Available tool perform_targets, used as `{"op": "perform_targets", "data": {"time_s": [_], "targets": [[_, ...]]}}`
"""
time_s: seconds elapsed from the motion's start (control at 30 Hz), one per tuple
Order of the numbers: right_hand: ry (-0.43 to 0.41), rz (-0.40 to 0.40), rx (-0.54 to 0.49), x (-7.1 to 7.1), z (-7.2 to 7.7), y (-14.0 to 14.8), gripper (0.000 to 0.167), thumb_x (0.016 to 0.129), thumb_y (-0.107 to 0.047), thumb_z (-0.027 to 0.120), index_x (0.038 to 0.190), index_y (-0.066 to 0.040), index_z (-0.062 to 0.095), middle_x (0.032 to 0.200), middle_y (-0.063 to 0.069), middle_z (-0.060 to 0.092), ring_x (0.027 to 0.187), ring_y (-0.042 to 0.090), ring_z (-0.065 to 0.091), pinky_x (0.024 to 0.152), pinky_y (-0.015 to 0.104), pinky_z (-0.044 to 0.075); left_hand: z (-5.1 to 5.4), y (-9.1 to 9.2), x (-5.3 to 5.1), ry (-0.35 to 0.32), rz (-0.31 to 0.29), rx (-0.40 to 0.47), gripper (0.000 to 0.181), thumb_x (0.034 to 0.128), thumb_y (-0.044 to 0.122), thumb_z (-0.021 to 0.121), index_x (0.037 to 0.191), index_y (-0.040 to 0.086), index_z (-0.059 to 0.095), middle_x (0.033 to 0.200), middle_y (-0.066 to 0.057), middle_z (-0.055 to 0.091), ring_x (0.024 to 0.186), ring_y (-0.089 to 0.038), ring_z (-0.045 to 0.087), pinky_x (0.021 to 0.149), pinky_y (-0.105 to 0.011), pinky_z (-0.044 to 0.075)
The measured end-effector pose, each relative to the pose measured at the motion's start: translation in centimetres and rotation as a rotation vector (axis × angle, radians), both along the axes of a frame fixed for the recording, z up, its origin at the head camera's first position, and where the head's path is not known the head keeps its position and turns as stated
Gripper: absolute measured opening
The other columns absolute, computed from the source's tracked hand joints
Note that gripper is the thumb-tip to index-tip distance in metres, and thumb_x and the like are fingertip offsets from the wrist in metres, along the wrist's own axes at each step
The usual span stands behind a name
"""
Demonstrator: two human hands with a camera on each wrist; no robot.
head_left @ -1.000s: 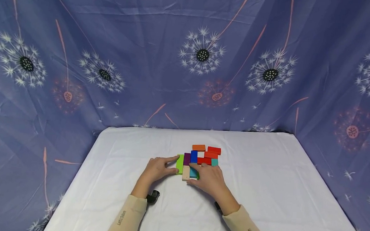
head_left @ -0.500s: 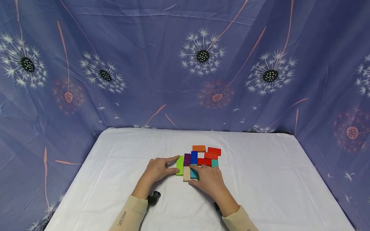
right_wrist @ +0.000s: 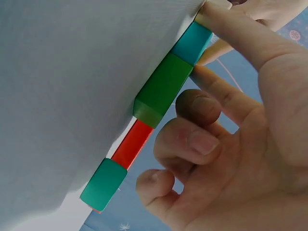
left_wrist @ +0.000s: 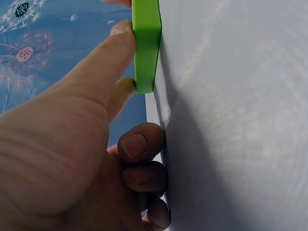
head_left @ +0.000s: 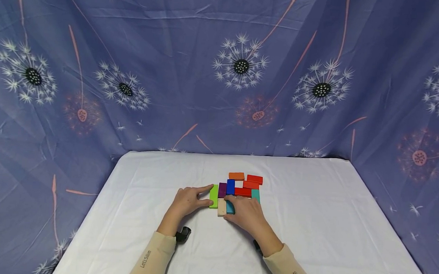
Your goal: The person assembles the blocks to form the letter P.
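Note:
In the head view my left hand (head_left: 189, 202) touches a lime green block (head_left: 213, 197) with its index fingertip and thumb along the left side. Its thumb rests straight on that block in the left wrist view, other fingers folded below. My right hand (head_left: 246, 210) grips a beige block (head_left: 221, 207) between index finger at the far end and thumb at the near end. A purple block (head_left: 222, 190) lies behind the beige one, a teal-blue block (head_left: 230, 208) beside it. A dark green block (right_wrist: 162, 89) sits beyond the teal-blue one, hidden under my hand in the head view.
A blue block (head_left: 230, 186), an orange block (head_left: 236, 176), several red blocks (head_left: 254, 179) and a turquoise block (head_left: 255, 194) lie close behind and to the right. The white-covered table (head_left: 130, 215) meets a purple-blue dandelion-print curtain (head_left: 162, 73).
My right hand shifts very slightly left, showing more of the turquoise block and covering the dark green one. The left hand stays on the lime green block.

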State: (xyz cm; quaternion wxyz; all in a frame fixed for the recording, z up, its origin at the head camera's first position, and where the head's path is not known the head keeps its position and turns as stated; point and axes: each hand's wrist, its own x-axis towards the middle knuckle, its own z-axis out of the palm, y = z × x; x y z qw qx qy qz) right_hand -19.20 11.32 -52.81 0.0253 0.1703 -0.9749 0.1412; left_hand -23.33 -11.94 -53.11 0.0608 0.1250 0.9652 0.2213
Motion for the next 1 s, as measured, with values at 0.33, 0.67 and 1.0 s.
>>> {"op": "perform_targets", "data": {"time_s": [0.33, 0.67, 1.0], "targets": [[-0.146, 0.028, -0.074, 0.02, 0.35, 0.06, 0.061, 0.074, -0.039, 0.092, 0.125, -0.018, 0.067, 0.097, 0.001, 0.076, 0.08, 0.015, 0.062, 0.076, 0.038, 0.047, -0.05, 0.0, -0.02, 0.001, 0.006, 0.006, 0.068, 0.0876, 0.059, 0.08, 0.15, 0.038, 0.062, 0.068, 0.005, 0.057, 0.076, -0.015, 0.049, 0.083, -0.038, 0.038], [-0.163, 0.066, -0.099, -0.05, 0.35, 0.08, 0.062, 0.072, -0.039, 0.094, 0.122, -0.016, 0.064, 0.084, -0.002, 0.072, 0.073, 0.014, 0.057, 0.08, 0.042, 0.047, -0.14, -0.05, -0.14, -0.003, 0.005, -0.004, 0.068, 0.0883, 0.059, 0.08, 0.15, 0.039, 0.061, 0.068, 0.005, 0.058, 0.076, -0.015, 0.05, 0.084, -0.039, 0.039], [-0.186, 0.092, -0.121, 0.42, 0.73, -0.1, 0.059, 0.074, -0.038, 0.094, 0.12, -0.016, 0.065, 0.077, -0.005, 0.067, 0.07, 0.014, 0.054, 0.077, 0.038, 0.042, -0.16, -0.09, 0.0, 0.002, 0.004, 0.003, 0.068, 0.0879, 0.059, 0.08, 0.15, 0.038, 0.061, 0.069, 0.004, 0.06, 0.076, -0.015, 0.051, 0.086, -0.041, 0.041]]}}
